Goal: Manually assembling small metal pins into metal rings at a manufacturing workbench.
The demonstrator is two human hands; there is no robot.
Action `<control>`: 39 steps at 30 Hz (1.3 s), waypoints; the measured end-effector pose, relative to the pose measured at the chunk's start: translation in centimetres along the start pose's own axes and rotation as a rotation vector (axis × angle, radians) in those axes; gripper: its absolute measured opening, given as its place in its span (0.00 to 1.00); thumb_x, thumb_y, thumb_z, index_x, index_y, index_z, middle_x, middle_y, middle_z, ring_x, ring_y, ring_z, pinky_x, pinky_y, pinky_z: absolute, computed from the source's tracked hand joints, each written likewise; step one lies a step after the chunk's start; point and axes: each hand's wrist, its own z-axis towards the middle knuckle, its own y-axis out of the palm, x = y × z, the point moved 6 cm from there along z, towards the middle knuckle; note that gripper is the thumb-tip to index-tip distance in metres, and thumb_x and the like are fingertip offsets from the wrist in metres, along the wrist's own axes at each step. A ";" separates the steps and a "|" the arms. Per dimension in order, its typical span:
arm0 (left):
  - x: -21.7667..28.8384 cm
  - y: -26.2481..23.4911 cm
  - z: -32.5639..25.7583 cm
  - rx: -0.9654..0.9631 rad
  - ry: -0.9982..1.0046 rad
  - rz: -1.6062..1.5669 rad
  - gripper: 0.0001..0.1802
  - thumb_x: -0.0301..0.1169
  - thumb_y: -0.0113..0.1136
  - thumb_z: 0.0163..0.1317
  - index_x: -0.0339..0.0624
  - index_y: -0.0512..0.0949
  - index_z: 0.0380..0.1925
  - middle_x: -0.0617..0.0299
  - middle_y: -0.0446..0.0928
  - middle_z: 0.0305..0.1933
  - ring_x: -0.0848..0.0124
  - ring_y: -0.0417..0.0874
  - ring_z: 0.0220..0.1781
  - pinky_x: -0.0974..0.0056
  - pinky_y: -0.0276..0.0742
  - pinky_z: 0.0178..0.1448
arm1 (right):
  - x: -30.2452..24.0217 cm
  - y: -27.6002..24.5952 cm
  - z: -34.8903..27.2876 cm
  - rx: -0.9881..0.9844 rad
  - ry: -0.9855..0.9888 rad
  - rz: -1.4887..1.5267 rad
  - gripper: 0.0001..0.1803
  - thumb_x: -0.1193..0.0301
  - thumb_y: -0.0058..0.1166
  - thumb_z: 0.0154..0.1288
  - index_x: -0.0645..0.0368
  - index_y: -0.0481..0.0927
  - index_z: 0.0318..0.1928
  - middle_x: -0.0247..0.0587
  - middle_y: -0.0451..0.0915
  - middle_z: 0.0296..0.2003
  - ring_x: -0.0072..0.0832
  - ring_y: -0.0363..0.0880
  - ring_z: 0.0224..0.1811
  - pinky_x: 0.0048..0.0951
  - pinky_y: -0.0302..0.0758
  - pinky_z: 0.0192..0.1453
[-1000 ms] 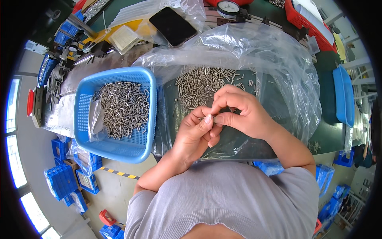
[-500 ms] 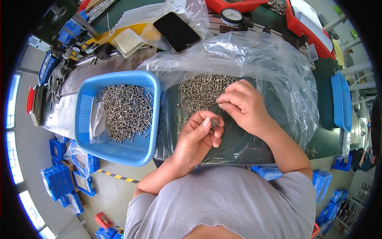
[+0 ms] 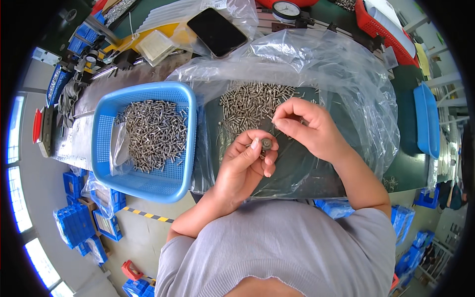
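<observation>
The left hand (image 3: 245,166) pinches a small round grey metal part (image 3: 266,143) between thumb and forefinger. Just right, the right hand (image 3: 307,128) nips a thin metal pin (image 3: 275,120) over a heap of shiny metal screws (image 3: 250,101) on crinkled clear plastic sheet (image 3: 346,74). Left, a blue perforated plastic basket (image 3: 106,111) holds more.

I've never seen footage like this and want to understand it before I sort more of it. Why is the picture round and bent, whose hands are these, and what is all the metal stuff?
The camera sits on the person's head and looks down through a very wide lens, so straight edges curve. Both hands are the wearer's own. The left hand pinches a small round metal part between thumb and fingers. The right hand is over a loose pile of small metal pins, its fingertips pinched together; what they hold is too small to tell. The pile lies on a dark mat inside an opened clear plastic bag. Left of it stands a blue basket holding more pins. A dark phone lies further back.
</observation>
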 end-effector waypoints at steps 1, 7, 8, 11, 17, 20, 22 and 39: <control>0.0 0.0 0.0 -0.001 -0.001 0.000 0.10 0.34 0.50 0.69 0.40 0.73 0.45 0.57 0.74 0.42 0.75 0.72 0.33 0.70 0.70 0.34 | 0.4 0.5 -0.3 -0.067 0.095 0.299 0.03 0.75 0.56 0.63 0.61 0.77 0.34 0.33 0.75 0.30 0.19 0.75 0.34 0.22 0.72 0.39; -0.1 -0.1 -0.1 -0.012 0.008 -0.001 0.11 0.35 0.50 0.69 0.41 0.73 0.46 0.58 0.75 0.41 0.74 0.73 0.33 0.69 0.71 0.34 | 0.6 1.5 -0.8 -0.181 0.124 0.576 0.05 0.73 0.55 0.66 0.63 0.78 0.36 0.31 0.76 0.32 0.16 0.75 0.35 0.20 0.72 0.41; -0.2 -0.1 -0.1 -0.001 0.004 0.005 0.11 0.35 0.50 0.69 0.42 0.73 0.46 0.58 0.75 0.41 0.74 0.73 0.33 0.69 0.71 0.34 | 0.7 1.6 -0.8 -0.188 0.146 0.598 0.04 0.76 0.54 0.65 0.64 0.77 0.35 0.33 0.74 0.34 0.18 0.75 0.35 0.21 0.73 0.41; -0.2 -0.2 -0.2 0.005 -0.004 0.006 0.11 0.34 0.50 0.69 0.42 0.73 0.46 0.58 0.74 0.40 0.74 0.73 0.33 0.69 0.71 0.34 | 0.7 1.7 -0.8 -0.196 0.147 0.573 0.02 0.78 0.54 0.64 0.65 0.77 0.34 0.34 0.73 0.37 0.19 0.75 0.36 0.21 0.73 0.41; -0.1 0.0 0.0 0.018 -0.011 0.005 0.11 0.35 0.51 0.69 0.41 0.73 0.45 0.61 0.73 0.36 0.75 0.72 0.32 0.70 0.69 0.32 | 0.3 1.6 -0.6 -0.200 0.121 0.373 0.04 0.76 0.59 0.60 0.62 0.78 0.35 0.33 0.73 0.38 0.19 0.73 0.37 0.21 0.71 0.42; 0.0 0.2 0.0 0.033 -0.023 0.022 0.12 0.36 0.51 0.68 0.40 0.73 0.44 0.62 0.73 0.35 0.76 0.71 0.30 0.70 0.68 0.30 | 0.1 1.6 -0.6 -0.161 0.018 0.202 0.07 0.75 0.63 0.55 0.60 0.79 0.34 0.33 0.73 0.38 0.20 0.73 0.38 0.23 0.70 0.43; 0.0 0.2 -0.1 0.045 -0.033 0.036 0.13 0.37 0.52 0.68 0.39 0.73 0.44 0.63 0.73 0.34 0.76 0.70 0.29 0.70 0.68 0.29 | -0.5 1.4 -0.6 -0.130 -0.083 0.141 0.09 0.75 0.65 0.53 0.59 0.79 0.34 0.33 0.74 0.37 0.22 0.73 0.39 0.24 0.70 0.44; 0.1 -0.1 0.0 -0.006 0.027 -0.019 0.11 0.35 0.49 0.69 0.40 0.72 0.42 0.58 0.73 0.41 0.74 0.71 0.34 0.70 0.69 0.34 | -0.8 -1.5 -0.5 -0.139 -0.165 -0.561 0.09 0.74 0.63 0.47 0.57 0.78 0.32 0.36 0.76 0.31 0.35 0.74 0.36 0.33 0.71 0.41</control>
